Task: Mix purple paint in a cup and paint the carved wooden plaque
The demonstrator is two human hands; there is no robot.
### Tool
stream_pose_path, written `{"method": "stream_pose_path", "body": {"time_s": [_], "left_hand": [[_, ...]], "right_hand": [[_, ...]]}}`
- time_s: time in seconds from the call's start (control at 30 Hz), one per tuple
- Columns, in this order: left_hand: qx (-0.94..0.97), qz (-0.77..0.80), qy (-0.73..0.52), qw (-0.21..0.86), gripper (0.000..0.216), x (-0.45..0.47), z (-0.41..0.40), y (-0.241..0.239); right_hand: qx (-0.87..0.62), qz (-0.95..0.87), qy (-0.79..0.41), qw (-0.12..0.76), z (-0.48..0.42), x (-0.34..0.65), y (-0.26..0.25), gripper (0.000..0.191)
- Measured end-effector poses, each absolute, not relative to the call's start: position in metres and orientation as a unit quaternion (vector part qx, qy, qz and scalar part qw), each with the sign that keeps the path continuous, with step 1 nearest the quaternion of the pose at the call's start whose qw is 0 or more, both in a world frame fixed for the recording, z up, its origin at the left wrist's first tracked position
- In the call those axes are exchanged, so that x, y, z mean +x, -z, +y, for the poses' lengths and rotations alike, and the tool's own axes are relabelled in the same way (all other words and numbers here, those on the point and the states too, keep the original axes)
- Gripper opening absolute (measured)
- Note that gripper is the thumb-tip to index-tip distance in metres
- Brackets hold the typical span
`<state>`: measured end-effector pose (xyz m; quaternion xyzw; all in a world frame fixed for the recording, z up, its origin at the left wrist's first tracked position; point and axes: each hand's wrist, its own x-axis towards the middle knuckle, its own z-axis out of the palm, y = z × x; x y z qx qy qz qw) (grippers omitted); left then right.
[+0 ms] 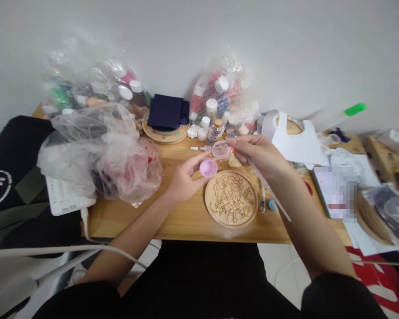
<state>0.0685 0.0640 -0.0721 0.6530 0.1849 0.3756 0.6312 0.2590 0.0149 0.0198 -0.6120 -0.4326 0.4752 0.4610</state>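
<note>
Head view shows me the left hand closed around a lilac cup, thumb and fingers on its sides, at the far left edge of the disc. I have the right hand pinching a clear lid by its rim, just beyond the disc and beside the cup; a thin stick slants from that hand. The disc lies flat, gold lines across it. Right of it I see a pen; farther beyond, bottles; well left, a plastic bag.

Small lilac cup, open, handheld
</note>
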Motion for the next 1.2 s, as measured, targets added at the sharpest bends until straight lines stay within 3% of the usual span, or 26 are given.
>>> {"method": "stream_pose_path", "body": {"time_s": [0.5,0.63,0.8,1.07,1.2], "left_hand": [[0.640,0.306,-0.426,0.561,0.042,0.067,0.075,0.075],[0.612,0.336,-0.462,0.546,0.040,0.067,0.084,0.079],[0.616,0.345,-0.449,0.548,0.038,0.067,0.090,0.082],[0.604,0.370,-0.428,0.561,0.040,0.069,0.091,0.087],[0.604,0.369,-0.423,0.566,0.039,0.068,0.092,0.089]], "right_hand": [[-0.690,-0.358,-0.063,0.625,-0.025,0.248,-0.027,0.025],[-0.665,-0.366,-0.065,0.647,-0.021,0.242,-0.011,0.027],[-0.626,-0.438,-0.120,0.633,-0.020,0.238,0.009,0.012],[-0.597,-0.564,-0.182,0.541,-0.026,0.237,0.020,0.042],[-0.600,-0.568,-0.208,0.524,-0.027,0.237,0.023,0.042]]}}
